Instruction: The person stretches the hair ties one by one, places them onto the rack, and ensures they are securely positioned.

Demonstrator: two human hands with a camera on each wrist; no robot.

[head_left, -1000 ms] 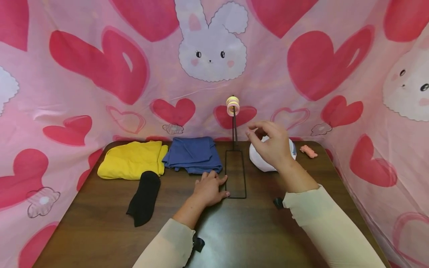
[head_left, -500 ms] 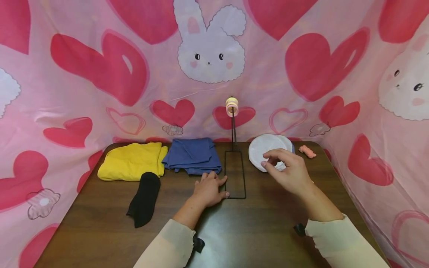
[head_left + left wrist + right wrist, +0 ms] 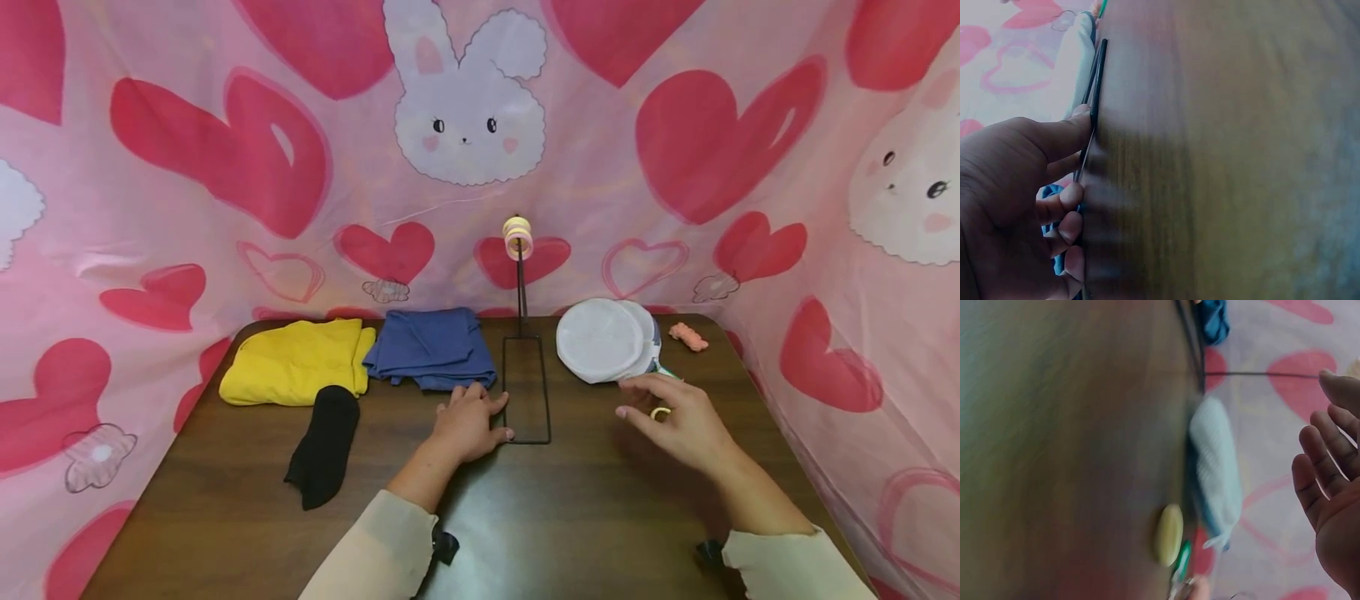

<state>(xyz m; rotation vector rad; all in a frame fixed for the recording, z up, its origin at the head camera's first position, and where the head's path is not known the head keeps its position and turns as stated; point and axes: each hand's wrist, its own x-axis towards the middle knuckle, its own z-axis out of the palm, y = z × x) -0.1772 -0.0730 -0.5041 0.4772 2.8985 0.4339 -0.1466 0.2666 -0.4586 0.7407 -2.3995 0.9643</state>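
Note:
In the head view my left hand [image 3: 468,423] rests on the table at a black wire stand [image 3: 549,392], thumb and index finger touching the left side of its base. The left wrist view shows that thumb [image 3: 1072,134] against the wire. Several yellow and pink rings [image 3: 517,237] hang on the stand's upper arm. My right hand [image 3: 678,421] is over the table to the right, holding nothing, fingers relaxed. A yellow ring [image 3: 1170,535] lies on the table close to it, partly hidden by the hand in the head view.
A white mesh round pouch [image 3: 600,340] lies back right, a small green item [image 3: 666,372] at its edge and a coral bundle [image 3: 688,337] beyond. Folded yellow cloth [image 3: 292,362], folded blue cloth [image 3: 431,346] and a black sock [image 3: 324,450] lie left. A patterned curtain [image 3: 465,275] encloses the table.
My right hand has moved right and toward me, away from the stand, uncovering the white pouch. The left hand stays on the stand's base.

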